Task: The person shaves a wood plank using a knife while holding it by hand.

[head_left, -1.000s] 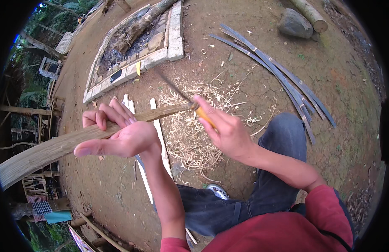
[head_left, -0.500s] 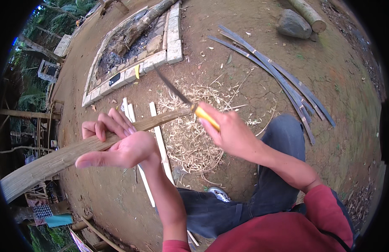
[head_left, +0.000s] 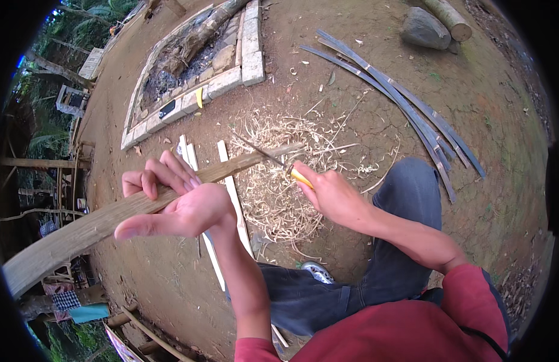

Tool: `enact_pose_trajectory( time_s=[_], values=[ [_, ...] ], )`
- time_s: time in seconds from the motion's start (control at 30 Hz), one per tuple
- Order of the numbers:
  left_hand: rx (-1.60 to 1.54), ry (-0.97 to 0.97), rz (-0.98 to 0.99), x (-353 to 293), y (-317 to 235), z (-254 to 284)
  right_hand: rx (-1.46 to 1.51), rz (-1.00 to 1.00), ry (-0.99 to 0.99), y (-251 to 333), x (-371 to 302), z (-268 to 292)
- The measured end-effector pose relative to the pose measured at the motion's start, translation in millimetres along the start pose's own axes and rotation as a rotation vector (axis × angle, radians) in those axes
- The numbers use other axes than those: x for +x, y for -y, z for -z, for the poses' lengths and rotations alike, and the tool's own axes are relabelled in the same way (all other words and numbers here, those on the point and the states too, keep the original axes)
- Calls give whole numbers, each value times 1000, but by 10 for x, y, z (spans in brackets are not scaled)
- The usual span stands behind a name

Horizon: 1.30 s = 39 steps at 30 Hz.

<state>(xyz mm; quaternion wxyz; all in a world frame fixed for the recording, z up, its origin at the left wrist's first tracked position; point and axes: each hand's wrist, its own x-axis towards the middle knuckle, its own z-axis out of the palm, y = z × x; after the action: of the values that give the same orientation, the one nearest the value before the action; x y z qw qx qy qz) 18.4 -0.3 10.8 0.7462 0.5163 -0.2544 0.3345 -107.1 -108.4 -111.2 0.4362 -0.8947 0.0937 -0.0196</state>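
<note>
A long, flat wooden strip [head_left: 80,233], perhaps split bamboo, slants across the view from the lower left, its narrow end above a heap of shavings. Palm up, my left hand [head_left: 184,205] supports it, fingers curled over the strip's far edge and thumb stretched along the near side. My right hand [head_left: 335,198] grips a knife [head_left: 301,177] by its yellow handle. The thin dark blade points up and left and crosses the strip near its narrow end. Whether the blade's edge touches the wood, I cannot tell.
Curly shavings [head_left: 285,211] cover the ground before me. Pale strips [head_left: 232,202] lie beside them, and dark curved strips [head_left: 406,99] further right. A stone-edged fire pit [head_left: 225,81] holds a log; a phone [head_left: 167,109] rests on its rim. A boulder [head_left: 424,29] sits far right.
My right hand has shifted slightly right and down. The knife's blade has tilted lower and now crosses the strip near its end. My left hand keeps its hold.
</note>
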Motion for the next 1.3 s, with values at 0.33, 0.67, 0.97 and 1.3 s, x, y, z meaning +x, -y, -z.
enact_pose_trajectory(
  time_s=[0.33, 0.67, 0.97, 1.3],
  values=[
    [70, 60, 49, 38, -4, 157, 99, 211, -217, -48, 70, -5],
    [15, -9, 19, 21, -19, 30, 65, 105, -153, -144, -25, 21],
    [25, 32, 35, -27, 11, 53, 48, 109, -165, -162, -23, -120],
    [50, 32, 8, -31, -55, -11, 208, 172, -288, 103, 26, 141]
  ],
)
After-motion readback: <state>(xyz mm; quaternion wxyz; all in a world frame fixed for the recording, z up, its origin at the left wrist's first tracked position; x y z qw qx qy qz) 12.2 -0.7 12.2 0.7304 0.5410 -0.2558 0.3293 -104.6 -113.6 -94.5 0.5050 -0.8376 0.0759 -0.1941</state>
